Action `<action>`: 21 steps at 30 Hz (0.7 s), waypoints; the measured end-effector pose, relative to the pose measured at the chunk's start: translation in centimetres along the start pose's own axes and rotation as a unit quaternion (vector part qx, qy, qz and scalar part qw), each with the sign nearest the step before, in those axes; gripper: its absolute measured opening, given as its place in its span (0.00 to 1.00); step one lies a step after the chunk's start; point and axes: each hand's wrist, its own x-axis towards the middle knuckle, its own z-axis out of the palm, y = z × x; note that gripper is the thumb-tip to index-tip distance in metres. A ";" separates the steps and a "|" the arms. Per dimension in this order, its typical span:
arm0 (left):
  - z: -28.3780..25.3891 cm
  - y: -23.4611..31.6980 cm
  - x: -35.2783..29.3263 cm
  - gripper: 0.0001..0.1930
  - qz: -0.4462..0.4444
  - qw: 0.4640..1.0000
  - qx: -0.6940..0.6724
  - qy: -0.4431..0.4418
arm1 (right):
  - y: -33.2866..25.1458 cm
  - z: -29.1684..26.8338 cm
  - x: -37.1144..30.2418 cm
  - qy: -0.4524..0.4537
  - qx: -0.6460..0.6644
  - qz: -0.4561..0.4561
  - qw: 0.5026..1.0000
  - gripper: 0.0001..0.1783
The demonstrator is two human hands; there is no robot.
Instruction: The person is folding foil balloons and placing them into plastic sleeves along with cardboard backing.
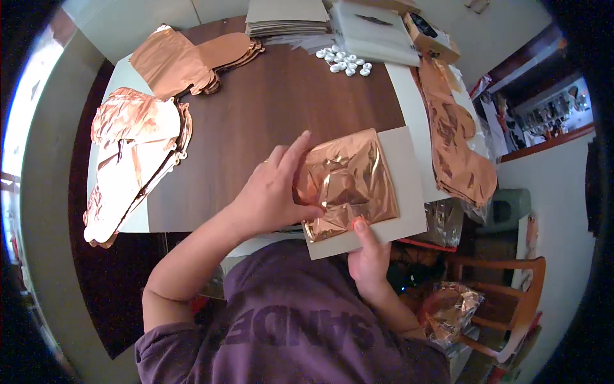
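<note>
A folded copper-coloured foil balloon lies flat on a pale cardboard sheet, tilted in front of me past the table's near edge. My right hand grips the lower edge of the sheet, its thumb on top against the foil and its other fingers hidden beneath. At the left edge of the foil is my left hand, open, with its thumb touching the foil and its fingers stretched apart along the side. Creases and bright reflections cover the foil.
Flat copper foil balloons lie in stacks at the table's left, far left and right. Farther back are small white rolls, a cardboard pile and clear plastic bags. A wooden chair stands at right.
</note>
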 end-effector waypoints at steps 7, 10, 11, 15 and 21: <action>-0.8 -2.0 1.6 0.27 -0.069 0.969 -0.237 -0.002 | -1.0 0.0 -0.5 0.009 -0.005 0.066 0.998 0.29; -0.8 -3.8 2.5 0.15 -0.105 0.947 -0.302 0.018 | -1.0 0.5 -0.6 -0.006 0.011 0.036 0.999 0.27; -1.3 -3.4 2.8 0.15 -0.103 0.947 -0.305 0.015 | -1.1 0.6 -0.6 0.000 0.008 0.043 0.999 0.26; -2.6 -1.6 4.2 0.12 0.029 0.997 -0.065 0.037 | -0.2 -1.1 -0.5 0.007 -0.060 0.057 0.997 0.19; -1.2 0.5 5.9 0.11 0.037 0.995 -0.098 -0.003 | 0.2 -0.2 -0.9 -0.002 -0.011 0.052 0.999 0.19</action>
